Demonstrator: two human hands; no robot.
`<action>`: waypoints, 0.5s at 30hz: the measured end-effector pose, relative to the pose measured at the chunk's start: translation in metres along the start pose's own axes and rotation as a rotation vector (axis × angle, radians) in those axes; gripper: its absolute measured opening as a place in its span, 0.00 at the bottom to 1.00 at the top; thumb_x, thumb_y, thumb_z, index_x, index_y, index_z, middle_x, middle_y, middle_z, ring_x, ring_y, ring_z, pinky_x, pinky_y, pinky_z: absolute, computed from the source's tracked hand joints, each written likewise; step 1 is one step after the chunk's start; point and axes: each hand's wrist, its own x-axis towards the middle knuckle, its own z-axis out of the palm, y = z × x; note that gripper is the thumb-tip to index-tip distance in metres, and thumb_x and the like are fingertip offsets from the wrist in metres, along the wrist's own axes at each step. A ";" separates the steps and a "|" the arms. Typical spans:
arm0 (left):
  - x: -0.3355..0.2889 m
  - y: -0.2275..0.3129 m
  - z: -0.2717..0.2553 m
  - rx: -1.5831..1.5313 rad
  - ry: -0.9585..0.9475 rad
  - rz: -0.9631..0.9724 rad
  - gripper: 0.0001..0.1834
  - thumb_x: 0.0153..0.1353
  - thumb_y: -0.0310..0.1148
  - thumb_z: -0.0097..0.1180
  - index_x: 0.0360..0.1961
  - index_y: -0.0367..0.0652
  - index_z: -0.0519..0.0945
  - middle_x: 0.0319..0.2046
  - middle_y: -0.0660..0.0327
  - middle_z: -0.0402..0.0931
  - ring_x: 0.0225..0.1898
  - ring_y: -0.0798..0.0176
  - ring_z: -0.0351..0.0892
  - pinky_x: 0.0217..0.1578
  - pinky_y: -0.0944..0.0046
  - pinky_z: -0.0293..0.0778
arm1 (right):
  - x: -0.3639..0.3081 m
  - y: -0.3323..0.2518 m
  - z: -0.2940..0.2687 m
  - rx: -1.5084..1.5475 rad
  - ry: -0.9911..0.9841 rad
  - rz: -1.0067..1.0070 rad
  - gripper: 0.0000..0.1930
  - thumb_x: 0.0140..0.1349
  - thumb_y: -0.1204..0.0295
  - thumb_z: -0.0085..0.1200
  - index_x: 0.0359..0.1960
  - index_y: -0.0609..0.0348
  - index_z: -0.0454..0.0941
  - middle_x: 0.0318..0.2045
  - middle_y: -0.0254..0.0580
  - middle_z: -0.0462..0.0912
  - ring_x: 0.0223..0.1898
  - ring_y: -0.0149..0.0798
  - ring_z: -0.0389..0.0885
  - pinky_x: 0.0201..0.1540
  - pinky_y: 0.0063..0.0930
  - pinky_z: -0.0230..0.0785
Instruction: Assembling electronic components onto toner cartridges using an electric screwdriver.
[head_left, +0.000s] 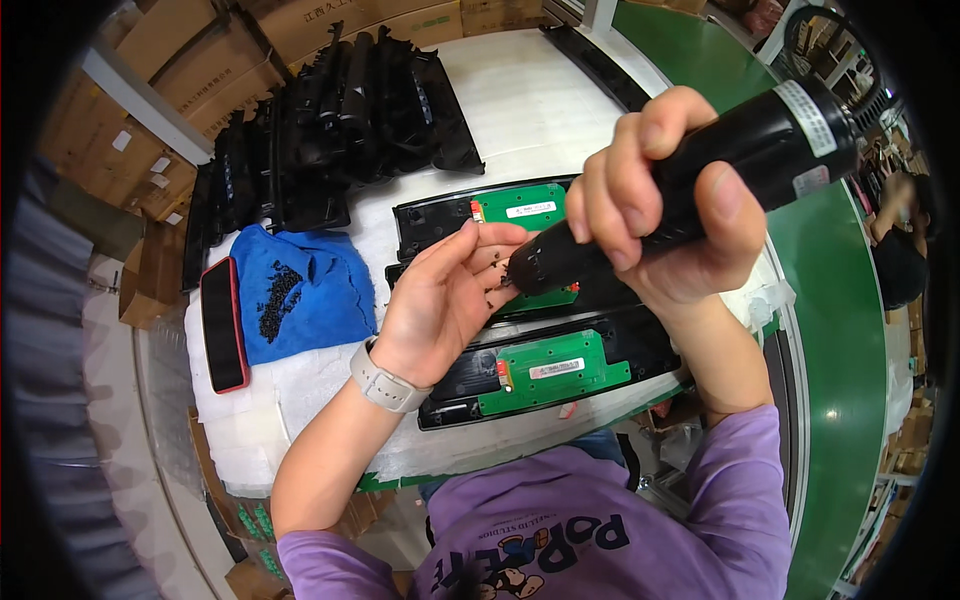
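My right hand is wrapped round a thick black electric screwdriver, tilted down to the left. Its tip end meets the fingers of my left hand, which is half curled, palm up. A few small black screws lie on those fingers; the bit itself is hidden. Beneath both hands are black plastic panels carrying green circuit boards, each with a white label. The nearest panel is mostly uncovered, while my hands and the screwdriver partly cover the ones behind.
To the left, a blue cloth bears a pile of black screws. Beside it lies a red-edged phone. Black plastic parts are stacked at the far left, before cardboard boxes. Another person is at the far right.
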 end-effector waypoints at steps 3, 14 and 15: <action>0.000 -0.004 -0.005 -0.005 0.000 -0.008 0.19 0.66 0.39 0.38 0.43 0.33 0.73 0.41 0.54 0.76 0.43 0.63 0.75 0.49 0.62 0.66 | -0.002 0.000 -0.001 -0.069 0.011 0.053 0.15 0.56 0.61 0.47 0.37 0.59 0.65 0.16 0.37 0.67 0.12 0.30 0.64 0.20 0.25 0.61; -0.005 0.002 0.005 0.175 0.008 -0.039 0.17 0.65 0.37 0.41 0.44 0.33 0.72 0.38 0.54 0.76 0.37 0.62 0.75 0.40 0.67 0.71 | 0.010 -0.018 -0.016 0.039 0.043 -0.124 0.15 0.62 0.61 0.38 0.38 0.60 0.69 0.17 0.38 0.68 0.13 0.31 0.67 0.23 0.32 0.67; -0.005 0.003 0.002 0.269 -0.014 -0.050 0.16 0.64 0.36 0.43 0.42 0.33 0.73 0.37 0.54 0.77 0.33 0.65 0.73 0.37 0.70 0.70 | 0.011 -0.020 -0.018 0.038 0.043 -0.128 0.15 0.62 0.61 0.38 0.38 0.60 0.69 0.17 0.38 0.68 0.13 0.31 0.67 0.23 0.32 0.67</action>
